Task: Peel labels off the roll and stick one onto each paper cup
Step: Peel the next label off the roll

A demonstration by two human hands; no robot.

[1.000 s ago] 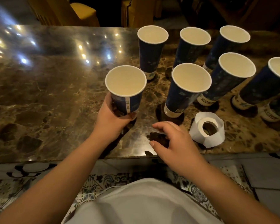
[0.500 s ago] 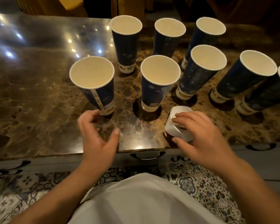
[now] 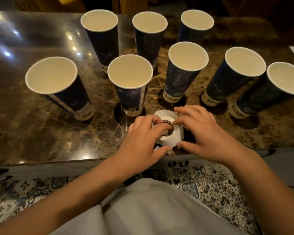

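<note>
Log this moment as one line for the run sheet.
phase: picking at label roll | left hand: fingers on roll | right hand: fingers on roll | paper cups: eight upright on marble table | label on cup: none visible

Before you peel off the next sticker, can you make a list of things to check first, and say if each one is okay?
1. Both hands on the label roll: ok. The left hand and right hand both grip it.
2. Roll resting on the marble table: ok, though close to the near edge.
3. A loose label end ready to pull: cannot tell, fingers cover it.
4. Paper cups upright and empty: ok, all eight stand with open mouths.
5. A cup close by: ok, the nearest cup stands just behind the roll.
6. Which cups already have a label: cannot tell from this view.
</note>
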